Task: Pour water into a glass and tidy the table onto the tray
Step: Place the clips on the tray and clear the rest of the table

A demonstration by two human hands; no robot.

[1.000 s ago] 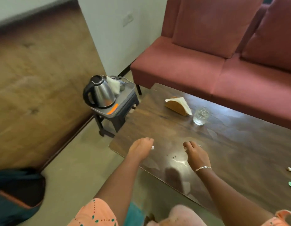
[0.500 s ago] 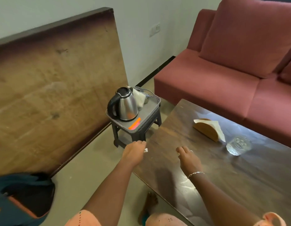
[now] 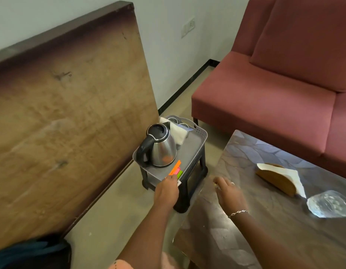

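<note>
The left hand (image 3: 166, 191) is pinching a small white scrap (image 3: 179, 183) at the grey tray's (image 3: 204, 135) near rim, just short of the steel kettle (image 3: 163, 150) and bright sticky tabs (image 3: 176, 169). The right hand (image 3: 229, 196) is lying curled on the table (image 3: 275, 239); its grip cannot be told. The clear glass (image 3: 327, 203) is standing well to its right.

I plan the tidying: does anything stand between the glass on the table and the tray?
Yes: the napkin holder stands on the table roughly on the line from the glass to the tray.
</note>
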